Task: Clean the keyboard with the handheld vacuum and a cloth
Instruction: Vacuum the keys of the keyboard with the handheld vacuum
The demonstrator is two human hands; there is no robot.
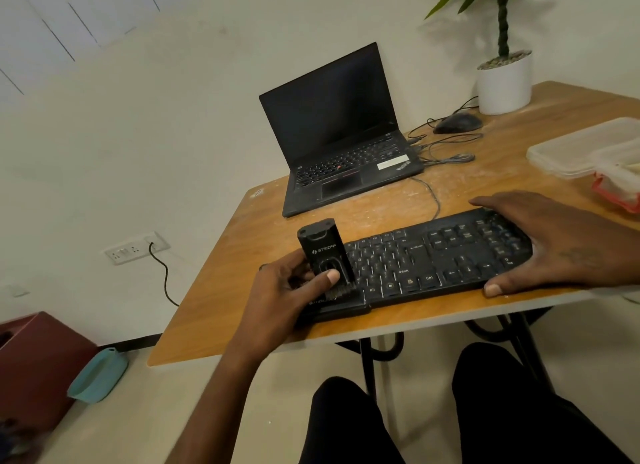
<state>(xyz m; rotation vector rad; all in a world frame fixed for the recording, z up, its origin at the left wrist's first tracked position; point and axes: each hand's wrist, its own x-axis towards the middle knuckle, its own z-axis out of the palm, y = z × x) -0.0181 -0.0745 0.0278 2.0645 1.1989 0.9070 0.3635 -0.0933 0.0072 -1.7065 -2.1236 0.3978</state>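
Keyboard (429,262) cleaning under way, seen from a head camera looking down at a wooden table (242,255). The black keyboard lies across the near edge of the table. The left hand (287,283) grips a small black handheld vacuum (323,252), fingers curled round its body and the thumb pressed on its front; the vacuum stands nearly upright with its brush end down on the left part of the keyboard. The right hand (561,245) lies with fingers mostly straight over the right end of the keyboard, thumb against its near edge, apparently steadying it. By my judgement the vacuuming step is in hand and only the left portion is being worked; whether the right side has been vacuumed cannot be told. No cloth can be identified in view, so the wiping step seems still to come. Pale dust or crumbs speckle the table top. Readable writing: "STRIFF" in white on the vacuum; "ThinkPad" on the palm rest of the open black laptop (343,134) behind, its screen dark; key legends "Ctrl", "Alt" and "Shift" on the keyboard. Smaller print is too blurred to read. Farther right are a mouse (457,123), a white potted plant (504,82) and clear plastic containers (581,148).
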